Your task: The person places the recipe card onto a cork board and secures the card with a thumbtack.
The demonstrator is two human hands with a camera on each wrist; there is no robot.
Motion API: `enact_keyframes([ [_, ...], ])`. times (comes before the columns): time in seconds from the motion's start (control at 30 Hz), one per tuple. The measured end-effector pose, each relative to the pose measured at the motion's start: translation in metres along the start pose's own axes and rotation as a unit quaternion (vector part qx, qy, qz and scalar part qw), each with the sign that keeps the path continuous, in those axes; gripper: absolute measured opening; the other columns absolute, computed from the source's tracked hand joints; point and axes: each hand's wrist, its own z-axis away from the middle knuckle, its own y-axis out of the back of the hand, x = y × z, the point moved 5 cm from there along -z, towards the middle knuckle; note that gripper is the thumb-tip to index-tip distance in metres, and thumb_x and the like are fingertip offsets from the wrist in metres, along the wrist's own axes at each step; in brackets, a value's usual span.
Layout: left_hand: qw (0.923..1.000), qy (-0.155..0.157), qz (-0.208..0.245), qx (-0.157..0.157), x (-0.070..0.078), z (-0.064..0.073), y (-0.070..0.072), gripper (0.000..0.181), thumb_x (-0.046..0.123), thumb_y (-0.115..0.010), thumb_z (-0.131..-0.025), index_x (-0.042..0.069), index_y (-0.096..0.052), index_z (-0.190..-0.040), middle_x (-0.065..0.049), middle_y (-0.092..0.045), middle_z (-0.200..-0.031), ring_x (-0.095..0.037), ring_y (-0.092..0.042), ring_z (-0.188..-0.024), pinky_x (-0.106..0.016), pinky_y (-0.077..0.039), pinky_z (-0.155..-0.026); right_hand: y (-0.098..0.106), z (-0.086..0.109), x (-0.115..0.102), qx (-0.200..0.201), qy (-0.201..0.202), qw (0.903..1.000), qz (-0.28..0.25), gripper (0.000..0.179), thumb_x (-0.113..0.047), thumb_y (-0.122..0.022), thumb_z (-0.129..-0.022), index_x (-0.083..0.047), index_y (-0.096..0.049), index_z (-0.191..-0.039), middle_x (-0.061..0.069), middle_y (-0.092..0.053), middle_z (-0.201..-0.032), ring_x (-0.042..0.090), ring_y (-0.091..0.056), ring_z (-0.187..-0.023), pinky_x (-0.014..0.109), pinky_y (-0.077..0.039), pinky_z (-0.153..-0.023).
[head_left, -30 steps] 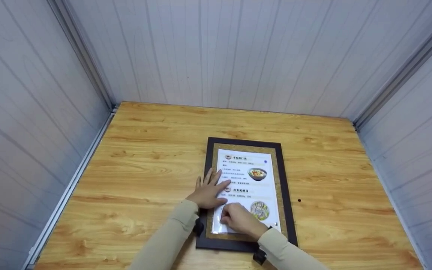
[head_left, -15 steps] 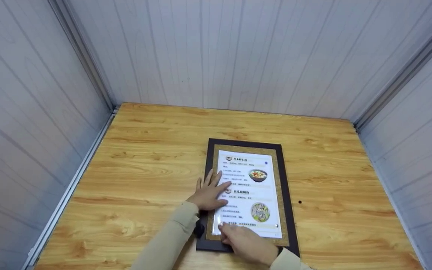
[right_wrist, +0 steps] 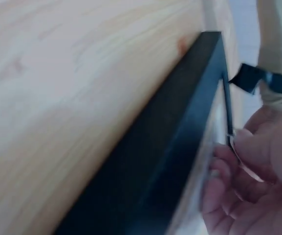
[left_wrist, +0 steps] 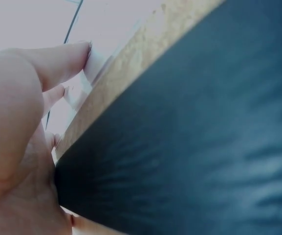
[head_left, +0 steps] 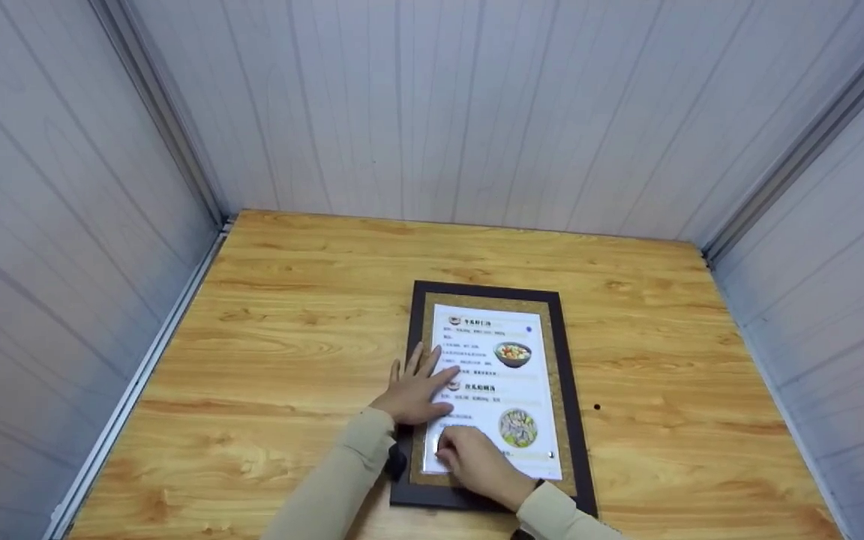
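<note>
A printed recipe sheet with two food pictures lies on a cork board inside a dark frame. My left hand rests with spread fingers over the sheet's left edge and the frame. In the left wrist view its thumb stretches toward the sheet. My right hand, fingers curled, is over the sheet's lower left corner. Thumb and index finger pinch a small pin-like thing, mostly hidden. A blue push pin sits at the sheet's upper right, and another small pin at its lower right.
The wooden table lies under the board. A small black dot shows on it right of the frame. Pale panelled walls stand at the back and both sides.
My right hand moved down toward the sheet's lower edge, then came back up with its knuckles raised over the lower left corner. My left hand stays in place.
</note>
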Motion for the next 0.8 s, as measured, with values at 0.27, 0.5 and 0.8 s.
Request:
enact_keyframes([
  [0.27,1.0,0.004,0.005,0.003,0.0,0.001,-0.001,0.066,0.044,-0.06,-0.096,0.025,-0.038,-0.155,-0.011,-0.006,-0.166,-0.038,0.009,-0.149,-0.068,0.004,-0.111,0.001,-0.012,0.002,0.032,-0.035,0.9988,0.014,0.014,-0.001,-0.076,-0.076,-0.009,-0.068,-0.069,-0.007,-0.06,-0.063,0.01,-0.057,-0.062,0.029,-0.05,-0.062],
  [0.5,0.9999,-0.004,0.005,0.009,-0.001,-0.001,0.0,0.066,0.044,-0.06,-0.096,0.024,-0.038,-0.155,-0.012,-0.007,-0.165,-0.039,0.009,-0.149,-0.069,0.003,-0.111,0.001,-0.019,0.002,0.007,-0.078,0.9969,0.008,0.019,0.003,-0.075,-0.073,-0.01,-0.066,-0.063,-0.01,-0.055,-0.059,0.009,-0.052,-0.058,0.027,-0.048,-0.058],
  [0.8,0.9999,0.002,0.007,0.014,-0.001,-0.001,0.0,0.066,0.045,-0.06,-0.095,0.025,-0.039,-0.154,-0.011,-0.007,-0.166,-0.038,0.009,-0.149,-0.069,0.004,-0.111,0.0,-0.019,0.001,0.026,-0.097,0.9948,0.018,0.024,0.005,-0.074,-0.07,-0.012,-0.063,-0.057,-0.012,-0.048,-0.054,0.007,-0.046,-0.053,0.026,-0.044,-0.053],
])
